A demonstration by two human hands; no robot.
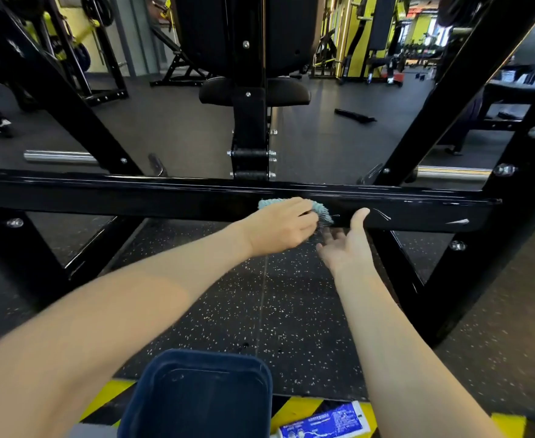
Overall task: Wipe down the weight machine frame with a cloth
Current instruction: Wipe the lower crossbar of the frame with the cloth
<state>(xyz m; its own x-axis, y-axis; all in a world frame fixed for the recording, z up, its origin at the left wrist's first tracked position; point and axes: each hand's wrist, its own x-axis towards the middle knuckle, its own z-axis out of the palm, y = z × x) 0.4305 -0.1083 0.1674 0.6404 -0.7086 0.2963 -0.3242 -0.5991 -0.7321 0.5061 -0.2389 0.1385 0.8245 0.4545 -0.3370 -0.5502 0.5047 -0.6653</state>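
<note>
The crossbar (133, 200) runs side to side. Its near face is bare toward both ends. The middle of that face is taken up by the left hand (278, 229) gripping the cloth (321, 213) and by the open right hand (351, 248) just beside it.

Above the crossbar, the left strut (70, 112), the central post (248, 131) and the right strut (449, 99) rise from it, leaving an open gap on each side of the post. Outside each strut a chrome peg (60, 157) lies just behind the crossbar.

Below the crossbar, a left brace (101, 245) and a right brace (398, 263) splay outward, and the floor (291, 311) between them is open. On the near side of the crossbar, a dark blue bin (196, 393) stands between the forearms.
</note>
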